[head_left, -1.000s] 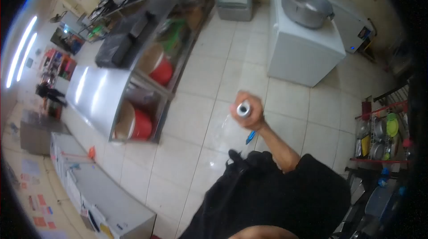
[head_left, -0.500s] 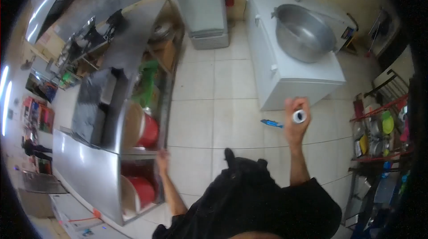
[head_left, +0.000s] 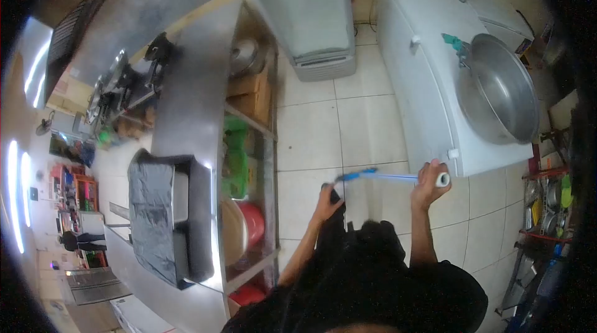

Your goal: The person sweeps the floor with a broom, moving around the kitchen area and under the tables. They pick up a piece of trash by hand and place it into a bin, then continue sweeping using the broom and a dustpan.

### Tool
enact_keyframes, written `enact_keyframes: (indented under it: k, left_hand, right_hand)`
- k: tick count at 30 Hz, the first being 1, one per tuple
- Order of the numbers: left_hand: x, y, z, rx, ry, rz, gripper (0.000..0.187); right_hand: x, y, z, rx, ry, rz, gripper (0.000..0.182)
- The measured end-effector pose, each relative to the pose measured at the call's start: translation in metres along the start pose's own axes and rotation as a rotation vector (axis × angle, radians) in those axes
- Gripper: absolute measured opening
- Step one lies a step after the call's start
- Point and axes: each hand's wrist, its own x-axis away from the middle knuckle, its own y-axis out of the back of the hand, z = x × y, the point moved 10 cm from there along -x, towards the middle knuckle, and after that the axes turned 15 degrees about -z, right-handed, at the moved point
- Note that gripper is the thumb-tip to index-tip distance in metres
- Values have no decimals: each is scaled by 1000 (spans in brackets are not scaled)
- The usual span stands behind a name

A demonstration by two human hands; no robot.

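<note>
My right hand [head_left: 429, 187] is closed around the white handle of a long-handled floor tool, with the handle's hollow round end [head_left: 443, 179] poking out of the fist. From there the pale shaft runs left to a narrow blue head [head_left: 357, 174], low over the floor tiles. My left hand [head_left: 326, 202] is in front of my dark clothing, its fingers bent in against a small black shape [head_left: 336, 194] close to the blue head. What that black shape is I cannot tell.
A steel counter [head_left: 186, 90] with shelves runs along the left, a foil-covered box [head_left: 152, 208] on top. On the right, a large metal pot [head_left: 500, 90] stands on a white chest freezer [head_left: 423, 72]. A glass-door fridge [head_left: 311, 16] is ahead. Far left, another person [head_left: 81, 241] stands.
My left hand has swung from beside the counter to in front of my body. The view has shifted left, and the tool's shaft now shows side-on, its blue head farther left of my right hand.
</note>
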Motion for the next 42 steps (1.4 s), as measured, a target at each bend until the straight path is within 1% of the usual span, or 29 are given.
enact_keyframes:
  k: [1, 4, 7, 8, 9, 10, 11, 12, 13, 15, 16, 17, 19, 23, 24, 26, 27, 28, 29, 30, 33, 34, 35, 36, 37, 38, 39, 41, 42]
  left_hand:
    - [-47, -9, 2, -82, 5, 77, 84]
    - [-207, -27, 24, -183, -24, 107, 102]
    - [-318, -43, 39, -140, -133, 167, 85]
    - [-351, -53, 77, -143, -125, 160, 85]
    - [-385, -73, 132, -89, -165, 176, 67]
    - [-416, -91, 171, -34, -206, 189, 49]
    - [-454, -101, 212, -31, 25, 286, 20]
    - [-484, -107, 230, -379, -176, 336, 18]
    - [-504, -118, 271, -441, -244, 394, 18]
    - [-555, -132, 345, -594, -182, 475, 20]
    - [-580, -136, 387, -612, -50, 443, 22]
    - [-601, -140, 439, -483, -150, 146, 19]
    - [-631, -150, 466, -609, -92, 279, 15]
    - [-574, -174, 545, -651, -242, 357, 15]
    - [-553, -189, 552, -594, -37, 499, 15]
    - [-481, -219, 501, -95, -233, 248, 24]
    - [-435, -232, 468, -102, -256, 126, 24]
    - [-401, -258, 411, -384, -311, 369, 23]
    - [-388, -250, 359, -190, -1, 575, 18]
    - [-373, -241, 312, -193, -2, 662, 17]
    - [-372, -191, 231, -182, -127, 660, 13]
    - [-377, -178, 228, -174, -152, 627, 12]
    - [-369, -186, 256, -217, -202, 672, 14]
    - [-389, -162, 276, -130, -170, 525, 14]
    - [-414, -119, 288, -38, -237, 270, 20]
    - [-425, -122, 338, -64, -179, 400, 23]
    - [-438, -106, 368, -222, -244, 411, 25]
    - [-439, -84, 444, -540, -166, 447, 21]
    - [-416, -90, 449, -527, -160, 463, 21]
  right_hand:
    - [-1, -23, -31, -97, -26, -47, 31]
    - [12, -134, -83, -239, 273, 419, 19]
    - [-4, -203, -120, -367, 123, 307, 24]
    - [-13, -219, -153, -325, 12, 281, 27]
    - [-25, -240, -194, -282, -98, 255, 31]
    - [-33, -266, -213, -386, -59, 366, 34]
    - [-40, -287, -234, -488, -26, 476, 38]
    - [-46, -305, -271, -293, -10, 491, 42]
    - [-50, -310, -318, -369, -67, 541, 44]
    - [-60, -340, -398, -197, -17, 634, 44]
    - [-62, -351, -437, -210, -14, 689, 36]
    - [-64, -363, -479, -226, -6, 740, 28]
    - [-56, -360, -564, -83, -41, 764, 21]
    - [0, -247, -634, 271, -64, 516, 24]
    - [-5, -228, -619, 350, -23, 513, 33]
    - [-43, -187, -544, 733, -154, 305, 26]
    - [-56, -152, -493, 737, -138, 251, 14]
    - [-64, -136, -439, 1057, -146, 277, 11]
    - [-61, -162, -392, 1025, -55, 321, 13]
    - [-58, -188, -345, 992, 36, 363, 15]
    - [-29, -216, -267, 198, -309, 566, 51]
    - [-22, -197, -252, 297, -255, 447, 66]
    - [-12, -184, -258, 261, -212, 64, 68]
    - [1, -182, -275, 200, -198, -32, 69]
    - [20, -194, -309, 82, -217, 40, 69]
    - [44, -209, -344, -19, -230, 125, 69]
    - [73, -221, -378, -96, -227, 199, 70]
    - [134, -174, -446, 368, -101, -169, 35]
    - [140, -161, -434, 492, 32, -97, 32]
